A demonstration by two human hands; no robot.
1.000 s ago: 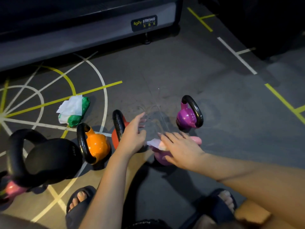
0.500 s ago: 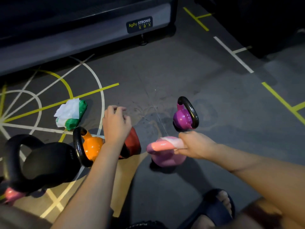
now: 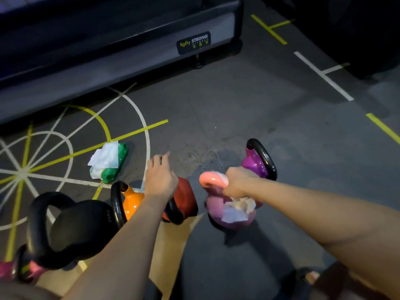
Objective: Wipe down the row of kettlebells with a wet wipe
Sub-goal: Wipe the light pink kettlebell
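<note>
The right hand (image 3: 239, 182) is curling its fingers round the handle of the pink kettlebell (image 3: 215, 204), pinning the wet wipe (image 3: 236, 210) against it so that one squeeze is both steadying the bell and rubbing the grip; the loose end of the wipe is hanging down over the bell's body. The left hand (image 3: 160, 179) is lying over the red kettlebell (image 3: 187, 198), fingers (image 3: 161, 159) loosely stretched and holding nothing, probably bracing; whether the palm is touching the bell I cannot tell. The row is standing on the floor (image 3: 238, 118): black kettlebell (image 3: 80, 228), orange kettlebell (image 3: 132, 201), red, pink, then the purple kettlebell (image 3: 254, 166); the wipe packet (image 3: 109, 162) is lying just behind them, near for a fresh sheet.
</note>
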